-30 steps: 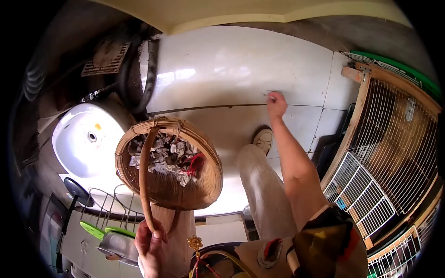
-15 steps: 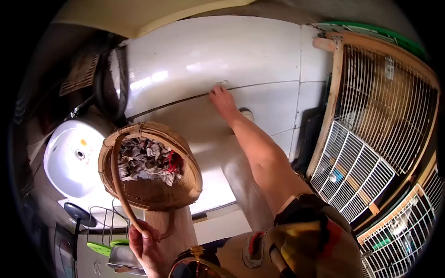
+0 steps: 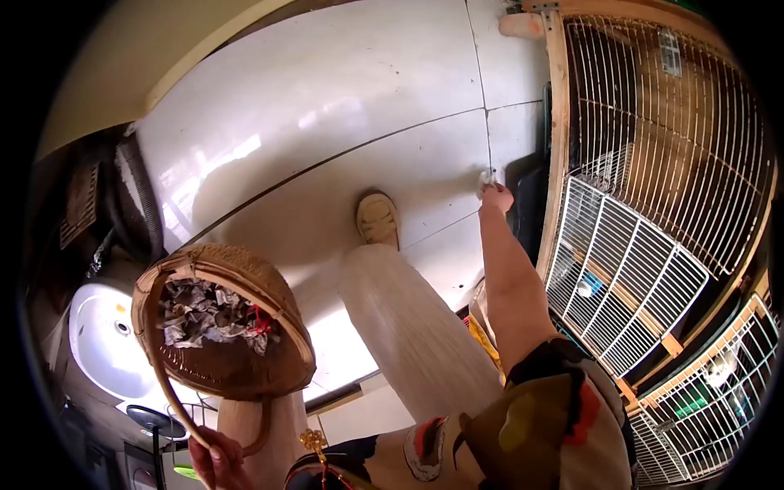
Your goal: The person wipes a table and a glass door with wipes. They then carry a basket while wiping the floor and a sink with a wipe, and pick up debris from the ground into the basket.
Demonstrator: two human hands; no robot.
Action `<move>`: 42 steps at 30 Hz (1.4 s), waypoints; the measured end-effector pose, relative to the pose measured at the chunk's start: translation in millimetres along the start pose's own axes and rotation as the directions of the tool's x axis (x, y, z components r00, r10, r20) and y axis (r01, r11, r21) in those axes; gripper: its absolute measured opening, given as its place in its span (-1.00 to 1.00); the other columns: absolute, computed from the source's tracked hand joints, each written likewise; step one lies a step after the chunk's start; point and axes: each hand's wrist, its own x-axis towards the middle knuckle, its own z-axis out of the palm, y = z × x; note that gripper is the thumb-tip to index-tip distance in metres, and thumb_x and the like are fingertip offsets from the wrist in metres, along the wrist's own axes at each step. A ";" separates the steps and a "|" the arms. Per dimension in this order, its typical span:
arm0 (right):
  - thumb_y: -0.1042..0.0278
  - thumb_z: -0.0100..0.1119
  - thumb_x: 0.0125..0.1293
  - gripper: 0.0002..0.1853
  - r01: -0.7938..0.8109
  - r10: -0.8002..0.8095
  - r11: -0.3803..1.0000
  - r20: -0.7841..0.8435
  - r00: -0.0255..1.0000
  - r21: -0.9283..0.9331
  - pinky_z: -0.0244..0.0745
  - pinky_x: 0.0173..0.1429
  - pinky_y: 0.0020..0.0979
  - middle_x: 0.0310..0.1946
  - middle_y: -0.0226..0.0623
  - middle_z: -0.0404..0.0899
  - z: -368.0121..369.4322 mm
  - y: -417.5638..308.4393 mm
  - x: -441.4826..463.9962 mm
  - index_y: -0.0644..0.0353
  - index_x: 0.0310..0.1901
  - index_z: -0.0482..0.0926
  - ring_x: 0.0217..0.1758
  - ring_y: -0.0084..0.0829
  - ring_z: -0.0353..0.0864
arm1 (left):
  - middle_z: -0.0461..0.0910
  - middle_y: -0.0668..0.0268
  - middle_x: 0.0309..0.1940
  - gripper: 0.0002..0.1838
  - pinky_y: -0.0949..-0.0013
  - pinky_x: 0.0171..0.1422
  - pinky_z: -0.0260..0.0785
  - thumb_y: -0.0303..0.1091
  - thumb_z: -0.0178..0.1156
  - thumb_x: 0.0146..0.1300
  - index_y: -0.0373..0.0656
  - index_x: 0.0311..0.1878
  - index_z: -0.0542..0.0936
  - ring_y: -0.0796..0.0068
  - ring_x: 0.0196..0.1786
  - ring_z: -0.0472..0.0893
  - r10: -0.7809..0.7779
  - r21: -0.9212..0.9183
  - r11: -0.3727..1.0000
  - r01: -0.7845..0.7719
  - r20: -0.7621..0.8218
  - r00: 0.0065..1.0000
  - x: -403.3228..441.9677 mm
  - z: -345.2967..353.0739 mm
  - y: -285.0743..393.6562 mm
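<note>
Hands, head view: the left hand (image 3: 219,464) is gripping, fingers curled, the arched brown handle (image 3: 161,380) of a round woven-bamboo basket (image 3: 237,371), which is hanging tilted near a round white basin (image 3: 104,347) and containing crumpled greyish scraps (image 3: 204,314) and a red piece (image 3: 263,320). The right hand (image 3: 497,197), nearly closed, is pinching a small, blurred whitish wad (image 3: 487,178) above the white tiled floor (image 3: 367,73), near a wood-framed wire cage (image 3: 665,131).

The floor (image 3: 351,73) consists of large, glossy white tiles separated by dark joints (image 3: 486,109). A beige shoe (image 3: 377,219) rests directly on it. Small dark specks (image 3: 461,287) dot the surface. Bright reflections (image 3: 245,147) show at the left; a broad shadow (image 3: 306,220) crosses the tiles near the shoe.
</note>
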 end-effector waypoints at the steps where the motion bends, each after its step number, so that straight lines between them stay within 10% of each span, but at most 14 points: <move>1: 0.49 0.34 -0.13 -0.75 -0.052 0.055 0.994 -0.031 0.998 0.098 0.56 -0.23 -0.34 -0.38 -0.12 0.66 3.0 -0.2 10.3 0.25 -0.31 0.65 -0.35 -0.26 0.67 | 0.38 0.34 -0.48 -0.84 0.44 -0.33 0.16 -0.34 0.09 0.31 -0.21 -0.14 0.44 0.53 -0.41 0.31 0.015 -0.011 1.000 -0.015 0.011 1.000 0.2 3.5 0.2; 9: 0.48 0.14 0.06 -0.82 -0.169 0.173 0.981 -0.038 0.984 0.098 0.53 -0.10 -0.30 -0.34 -0.13 0.66 28.1 -20.9 43.7 0.21 -0.27 0.65 -0.22 -0.22 0.66 | 0.39 0.32 -0.51 -0.76 0.43 -0.36 0.16 -0.29 0.12 0.30 -0.24 -0.09 0.44 0.51 -0.46 0.33 0.077 0.096 0.993 -0.070 -0.068 0.995 -3.4 39.4 4.5; 16: 0.30 0.14 0.09 -0.79 0.247 -0.208 0.906 0.144 0.967 -0.345 0.53 -0.12 -0.32 -0.36 -0.13 0.65 34.1 -84.9 55.8 0.21 -0.29 0.65 -0.28 -0.27 0.65 | 0.39 0.35 -0.50 -0.76 0.47 -0.35 0.13 -0.27 0.13 0.29 -0.19 -0.08 0.46 0.53 -0.44 0.32 0.074 0.078 0.995 -0.068 -0.067 0.995 -11.1 52.7 16.1; 20: 0.47 0.23 0.00 -0.82 0.239 -0.468 0.808 0.338 0.817 0.539 0.50 -0.26 -0.43 -0.48 -0.23 0.61 52.6 -171.5 17.5 0.30 -0.31 0.61 -0.45 -0.46 0.56 | 0.36 0.38 -0.51 -0.80 0.47 -0.35 0.11 -0.26 0.14 0.28 -0.18 -0.15 0.46 0.53 -0.45 0.29 0.024 0.079 0.997 -0.017 -0.085 0.996 -9.6 58.4 25.4; 23: 0.57 0.22 -0.04 -0.80 0.575 -0.664 0.748 0.350 0.661 0.332 0.48 -0.29 -0.46 -0.50 -0.32 0.60 57.9 -191.5 -10.7 0.18 -0.31 0.64 -0.43 -0.52 0.57 | 0.32 0.38 -0.51 -0.80 0.45 -0.36 0.10 -0.26 0.15 0.28 -0.18 -0.21 0.44 0.53 -0.44 0.27 0.008 0.084 0.996 0.004 -0.136 0.991 -9.9 65.6 30.8; 28: 0.55 0.24 -0.10 -0.80 0.418 -0.404 0.905 0.453 0.795 0.074 0.47 -0.27 -0.43 -0.53 -0.31 0.56 33.5 -107.9 -44.2 0.13 -0.35 0.63 -0.46 -0.44 0.54 | 0.29 0.38 -0.52 -0.82 0.44 -0.36 0.10 -0.27 0.14 0.28 -0.16 -0.29 0.41 0.53 -0.46 0.25 -0.001 0.000 1.000 0.001 -0.064 0.998 -4.7 59.0 31.4; 33: 0.52 0.26 -0.17 -0.78 0.470 -0.509 0.860 0.262 0.820 0.199 0.49 -0.20 -0.33 -0.51 -0.28 0.58 19.4 -32.3 -130.4 0.11 -0.37 0.64 -0.38 -0.30 0.57 | 0.35 0.43 -0.54 -0.74 0.55 -0.47 0.04 -0.34 0.02 0.36 -0.27 0.02 0.40 0.69 -0.54 0.21 0.062 0.098 0.994 -0.047 -0.167 0.984 -10.9 45.1 9.3; 36: 0.41 0.26 -0.13 -0.80 0.291 -0.247 0.954 0.368 0.896 -0.069 0.50 -0.14 -0.26 -0.44 -0.21 0.62 16.2 19.4 -145.7 0.09 -0.36 0.65 -0.30 -0.19 0.60 | 0.33 0.43 -0.55 -0.76 0.55 -0.46 0.02 -0.34 0.01 0.36 -0.26 0.00 0.40 0.69 -0.54 0.20 0.078 0.071 0.995 -0.069 -0.147 0.986 -12.7 40.3 2.4; 40: 0.12 0.24 -0.08 -0.71 0.311 -0.214 0.859 0.267 0.940 -0.407 0.51 -0.08 -0.24 -0.37 -0.16 0.65 55.6 -16.1 -131.4 0.11 -0.34 0.67 -0.26 -0.17 0.63 | 0.33 0.41 -0.54 -0.81 0.51 -0.42 0.06 -0.31 0.06 0.32 -0.23 -0.14 0.40 0.64 -0.53 0.23 -0.002 0.001 1.000 0.002 -0.174 0.985 -16.9 23.3 -7.3; 42: 0.17 0.28 -0.05 -0.71 0.408 -0.337 0.893 0.317 0.887 -0.192 0.52 -0.18 -0.30 -0.42 -0.24 0.65 73.5 -73.1 -138.3 0.16 -0.32 0.65 -0.37 -0.27 0.62 | 0.38 0.39 -0.48 -0.77 0.50 -0.37 0.18 -0.30 0.10 0.29 -0.26 -0.13 0.40 0.60 -0.47 0.32 -0.076 -0.006 0.997 0.077 -0.186 0.980 -21.2 12.3 -7.9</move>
